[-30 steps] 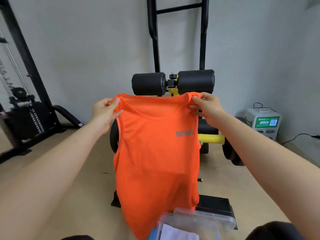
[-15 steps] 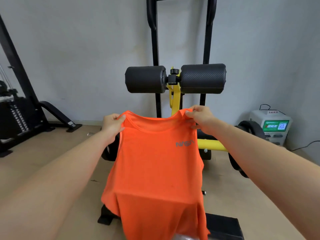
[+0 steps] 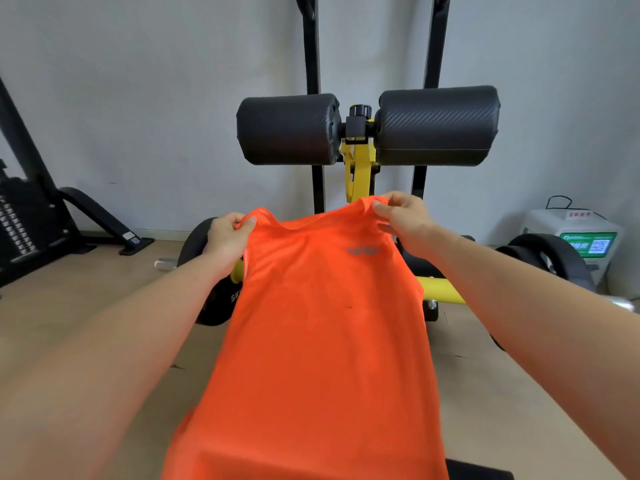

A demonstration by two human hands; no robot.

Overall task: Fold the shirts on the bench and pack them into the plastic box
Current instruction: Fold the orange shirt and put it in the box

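Orange shirt (image 3: 322, 341): long axis runs away from us, neckline at far end, hem nearest; our left hand (image 3: 227, 237) and right hand (image 3: 403, 216) each pinch one shoulder.

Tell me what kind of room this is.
Most likely a small gym or home workout room: black padded rollers on a yellow frame, a weight stack at the far left, and black weight plates. The left hand and right hand pinch an orange shirt.
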